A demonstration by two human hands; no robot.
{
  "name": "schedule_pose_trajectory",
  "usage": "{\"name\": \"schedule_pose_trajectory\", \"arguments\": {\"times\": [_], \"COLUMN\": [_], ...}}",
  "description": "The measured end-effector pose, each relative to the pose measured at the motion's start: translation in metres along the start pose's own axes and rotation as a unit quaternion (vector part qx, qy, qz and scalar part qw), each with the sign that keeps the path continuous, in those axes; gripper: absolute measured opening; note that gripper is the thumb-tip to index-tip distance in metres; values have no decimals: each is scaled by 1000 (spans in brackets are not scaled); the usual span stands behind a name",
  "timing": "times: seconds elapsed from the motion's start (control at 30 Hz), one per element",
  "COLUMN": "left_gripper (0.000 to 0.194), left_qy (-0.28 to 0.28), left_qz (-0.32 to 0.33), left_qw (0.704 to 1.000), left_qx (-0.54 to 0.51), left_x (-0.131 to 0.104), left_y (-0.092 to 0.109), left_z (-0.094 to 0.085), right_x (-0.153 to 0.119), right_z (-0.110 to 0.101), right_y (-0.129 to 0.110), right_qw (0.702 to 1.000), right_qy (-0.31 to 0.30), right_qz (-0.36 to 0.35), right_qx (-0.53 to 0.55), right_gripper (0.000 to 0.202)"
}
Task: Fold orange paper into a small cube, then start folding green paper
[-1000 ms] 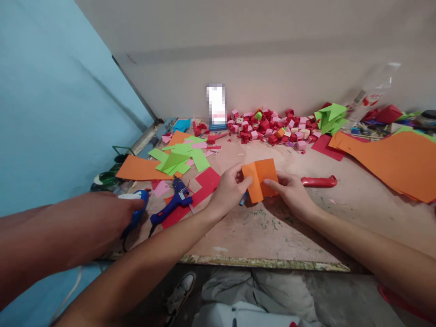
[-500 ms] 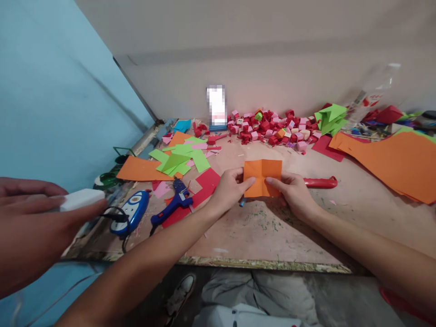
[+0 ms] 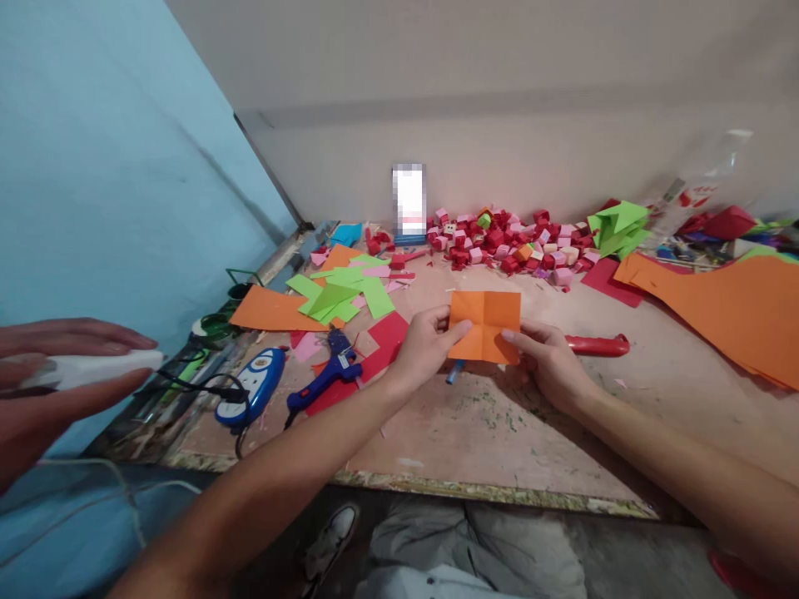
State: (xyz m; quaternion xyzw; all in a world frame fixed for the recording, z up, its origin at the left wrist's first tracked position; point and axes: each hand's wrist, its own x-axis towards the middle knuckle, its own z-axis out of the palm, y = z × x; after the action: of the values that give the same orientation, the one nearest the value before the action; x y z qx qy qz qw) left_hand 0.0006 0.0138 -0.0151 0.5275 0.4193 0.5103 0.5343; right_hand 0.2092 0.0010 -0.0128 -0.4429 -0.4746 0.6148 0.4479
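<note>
An orange paper square (image 3: 485, 320) with crossing creases is held up above the table, facing me. My left hand (image 3: 430, 345) pinches its left edge, thumb in front and fingers behind. At the right edge my right hand (image 3: 549, 358) grips it the same way, thumb near the lower right part. Under the paper, a small blue object (image 3: 455, 372) shows on the table. A red-handled tool (image 3: 599, 344) lies just right of my right hand. Left of my left hand are a blue glue gun (image 3: 334, 370) and red paper (image 3: 384, 339).
Another person's hand (image 3: 56, 383) holds a white object at the far left. A power strip (image 3: 253, 387), green paper strips (image 3: 337, 291), a phone (image 3: 409, 200), small folded pieces (image 3: 499, 241), orange sheets (image 3: 717, 308) and a plastic bottle (image 3: 705, 183) are around the table (image 3: 437, 449).
The orange paper is spread flatter, and my right thumb sits nearer its right edge. The other person's hand has shifted left. The view has moved slightly, so the table things appear further right.
</note>
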Motion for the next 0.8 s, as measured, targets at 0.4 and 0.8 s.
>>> {"name": "schedule_pose_trajectory", "arguments": {"times": [0.4, 0.8], "left_gripper": [41, 42], "left_qy": [27, 79], "left_qz": [-95, -105], "left_qw": [993, 988], "left_qx": [-70, -77], "left_x": [-6, -6], "left_y": [10, 8], "left_z": [5, 6], "right_x": [0, 0], "right_z": [-1, -4], "right_y": [-1, 5], "right_qw": [999, 993], "right_qy": [-38, -109], "right_qz": [-13, -13], "right_qx": [-4, 39], "right_gripper": [32, 35]}}
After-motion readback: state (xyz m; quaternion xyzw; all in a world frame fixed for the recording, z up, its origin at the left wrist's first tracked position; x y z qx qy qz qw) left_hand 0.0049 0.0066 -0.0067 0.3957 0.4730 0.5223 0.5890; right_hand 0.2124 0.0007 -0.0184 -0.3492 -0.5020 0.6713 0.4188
